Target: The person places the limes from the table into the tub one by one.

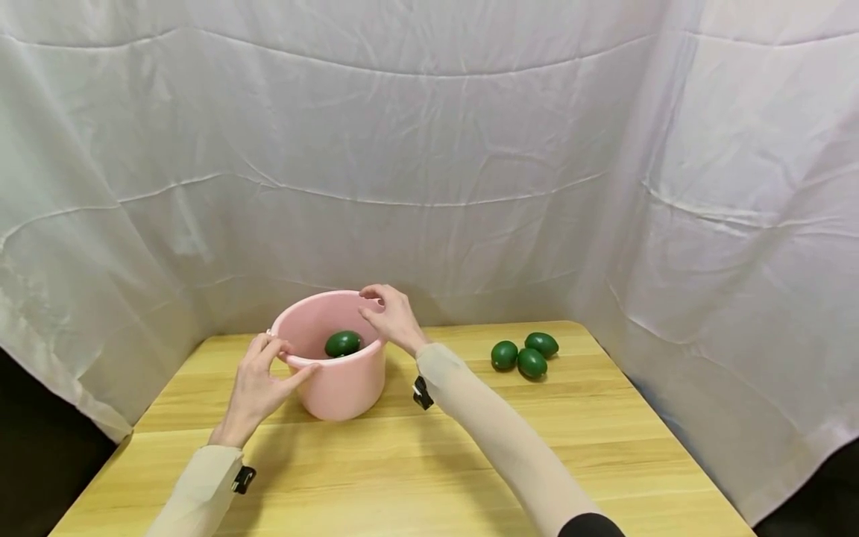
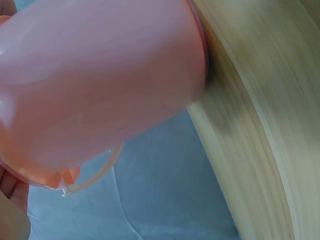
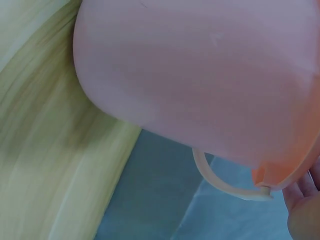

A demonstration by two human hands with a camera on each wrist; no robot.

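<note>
A pink plastic bucket [image 1: 342, 388] stands near the back left of the wooden table. My left hand [image 1: 258, 380] grips its left front rim, thumb on the outer wall and fingers over the edge. On the opposite side, my right hand [image 1: 394, 317] holds the right rim between curled fingers and thumb. Inside the bucket lies a dark green oval fruit [image 1: 343, 343]; a sliver of green shows below it, mostly hidden by the front rim. Both wrist views show the outer wall, and the bucket's curved handle [image 3: 225, 186] hangs on the far side.
To the right of the bucket, three dark green oval fruits [image 1: 532, 363] sit close together on the wooden table [image 1: 403, 462]. Pale cloth curtains [image 1: 429, 149] surround the table's back and sides.
</note>
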